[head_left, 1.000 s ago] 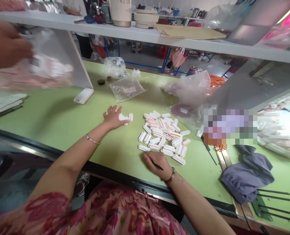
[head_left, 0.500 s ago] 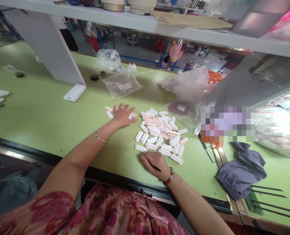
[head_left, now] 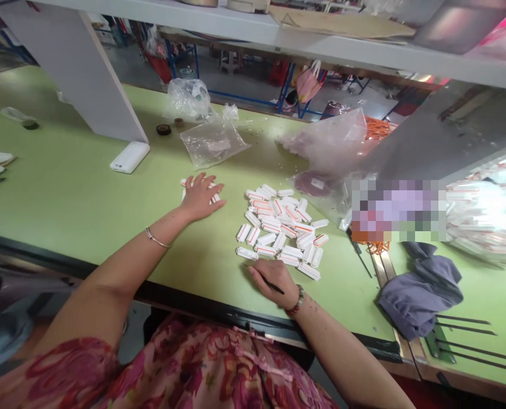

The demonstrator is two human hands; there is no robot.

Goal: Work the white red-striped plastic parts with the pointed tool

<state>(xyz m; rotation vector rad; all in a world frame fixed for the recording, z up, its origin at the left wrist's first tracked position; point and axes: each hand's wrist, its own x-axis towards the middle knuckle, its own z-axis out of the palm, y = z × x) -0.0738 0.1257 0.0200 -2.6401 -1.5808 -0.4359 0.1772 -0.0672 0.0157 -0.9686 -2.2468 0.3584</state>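
Observation:
Spread fingers of my left hand (head_left: 202, 199) lie flat over a small group of white plastic pieces (head_left: 215, 196), which the hand partly hides. To the right lies a loose pile of similar white pieces (head_left: 278, 218), many with an orange-red stripe. My right hand (head_left: 274, 282) rests at the pile's near edge, closed around a slim black pen-like tool (head_left: 274, 288). The tool's thin tip points left, just below a white piece with dark marks on its face (head_left: 247, 253). Whether the tool is a pen or tweezers I cannot tell.
Clear plastic bags (head_left: 214, 142) and a black tape roll (head_left: 163, 129) lie behind. A white phone-like object (head_left: 129, 157) sits by the shelf's upright panel (head_left: 103, 85). At right are a grey cloth (head_left: 421, 289), thin dark rods (head_left: 477, 354) and a bulging clear bag (head_left: 487, 227).
My left hand has slid left, away from the pile, and the pieces under it are bunched closer together. My right hand stays nearly in place with the black tool.

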